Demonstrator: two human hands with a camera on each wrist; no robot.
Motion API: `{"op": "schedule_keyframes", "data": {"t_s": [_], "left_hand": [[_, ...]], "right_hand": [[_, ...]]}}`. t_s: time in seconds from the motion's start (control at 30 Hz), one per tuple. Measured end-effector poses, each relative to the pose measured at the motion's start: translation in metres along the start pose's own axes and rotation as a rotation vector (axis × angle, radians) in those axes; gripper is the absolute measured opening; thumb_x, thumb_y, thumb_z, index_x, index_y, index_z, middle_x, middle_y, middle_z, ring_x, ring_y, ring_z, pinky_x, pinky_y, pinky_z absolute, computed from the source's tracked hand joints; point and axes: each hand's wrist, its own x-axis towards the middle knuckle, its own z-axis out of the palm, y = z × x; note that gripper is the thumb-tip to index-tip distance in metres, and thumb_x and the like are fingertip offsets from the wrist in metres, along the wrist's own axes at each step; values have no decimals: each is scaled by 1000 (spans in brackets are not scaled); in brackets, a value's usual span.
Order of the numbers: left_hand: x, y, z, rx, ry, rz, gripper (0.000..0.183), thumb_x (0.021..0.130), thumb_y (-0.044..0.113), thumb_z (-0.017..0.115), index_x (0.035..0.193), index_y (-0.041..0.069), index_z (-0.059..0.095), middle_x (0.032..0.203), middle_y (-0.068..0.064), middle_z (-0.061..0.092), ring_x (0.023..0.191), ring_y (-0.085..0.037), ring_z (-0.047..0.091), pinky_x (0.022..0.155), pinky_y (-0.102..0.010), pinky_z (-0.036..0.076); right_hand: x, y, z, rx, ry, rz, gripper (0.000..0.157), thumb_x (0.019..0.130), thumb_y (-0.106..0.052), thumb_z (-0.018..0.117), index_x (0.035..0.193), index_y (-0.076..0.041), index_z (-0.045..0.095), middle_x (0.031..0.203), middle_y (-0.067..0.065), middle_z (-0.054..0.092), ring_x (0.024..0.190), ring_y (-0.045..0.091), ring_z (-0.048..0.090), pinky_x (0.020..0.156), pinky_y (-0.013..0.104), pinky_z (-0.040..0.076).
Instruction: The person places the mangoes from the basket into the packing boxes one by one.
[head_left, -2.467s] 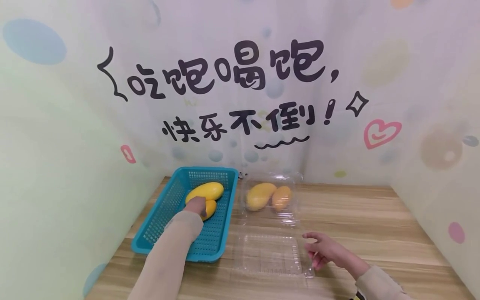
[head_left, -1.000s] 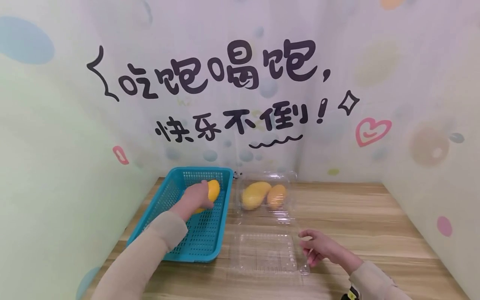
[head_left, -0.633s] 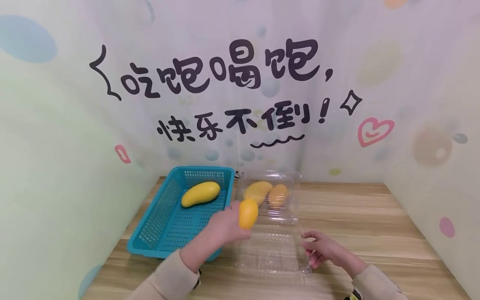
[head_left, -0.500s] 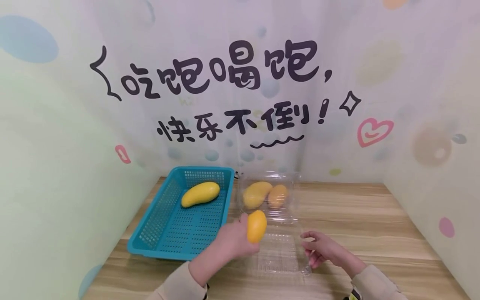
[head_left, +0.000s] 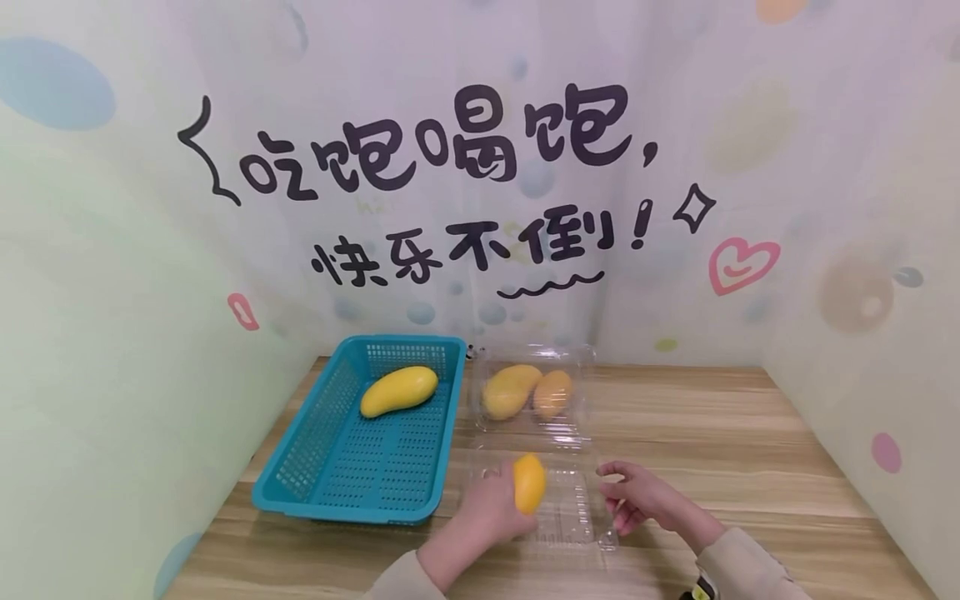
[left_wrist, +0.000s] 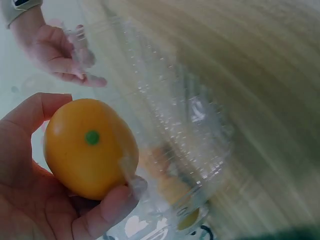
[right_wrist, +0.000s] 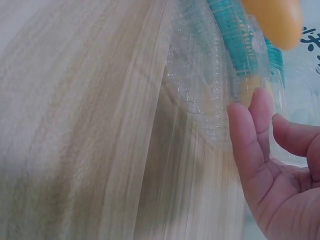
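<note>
A yellow-orange mango [head_left: 529, 483] with a green dot on its end is gripped in my left hand [head_left: 491, 510], thumb and fingers round its sides. It is above the near half of a clear plastic clamshell box [head_left: 573, 533], which lies unfolded on the table. My right hand [head_left: 641, 497] is at the box's right edge, the rim between its thumb and fingers; the right wrist view [right_wrist: 280, 170] shows the fingertips against the plastic. Two mangoes, a larger one [head_left: 510, 392] and a smaller one [head_left: 552, 394], lie in the far half of the box.
A teal plastic basket [head_left: 348, 500] stands left of the box, with one long yellow mango [head_left: 399, 392] inside. A printed curtain [head_left: 675, 317] rises behind the wooden table [head_left: 712, 433], with pale side walls to left and right.
My left hand has taken the smaller mango from the basket and carried it right and nearer, over the box's near half. My right hand has stayed at the box edge.
</note>
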Motion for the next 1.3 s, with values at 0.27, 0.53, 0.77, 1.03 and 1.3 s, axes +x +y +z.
{"op": "schedule_keyframes", "data": {"t_s": [0.27, 0.53, 0.77, 1.03, 1.3], "left_hand": [[12, -10, 19, 21, -73, -93, 73, 61, 39, 77, 114, -1, 47, 79, -10, 55, 72, -22, 51, 70, -38, 45], [19, -13, 35, 93, -56, -130, 73, 60, 39, 79, 111, -2, 46, 81, -14, 55, 78, -26, 55, 80, -42, 47], [24, -14, 42, 122, -38, -162, 73, 58, 36, 81, 110, -2, 47, 87, -17, 56, 88, -31, 54, 84, -46, 45], [25, -10, 39, 302, -9, -160, 67, 60, 45, 78, 101, 0, 50, 87, -14, 51, 81, -25, 48, 74, -36, 44], [21, -7, 36, 302, 5, -130, 77, 62, 45, 78, 115, -1, 47, 100, -17, 50, 91, -29, 46, 79, -41, 46]], "right_hand": [[1, 0, 0, 5, -9, -1, 49, 95, -16, 47, 129, 12, 25, 68, 4, 53, 48, 9, 56, 50, 30, 52], [3, 2, 2, 11, -15, -11, 46, 95, -16, 47, 126, 11, 28, 68, 4, 54, 48, 10, 57, 50, 31, 52], [4, 4, 5, 9, -7, -10, 19, 94, -10, 46, 102, 4, 38, 67, 5, 55, 48, 11, 57, 49, 31, 52], [4, 4, 6, 20, -3, -15, 17, 93, -10, 46, 100, 3, 38, 68, 5, 54, 48, 11, 57, 48, 30, 52], [3, 4, 6, 35, -5, -18, 17, 93, -10, 46, 100, 3, 37, 69, 5, 54, 49, 11, 57, 48, 30, 52]]}}
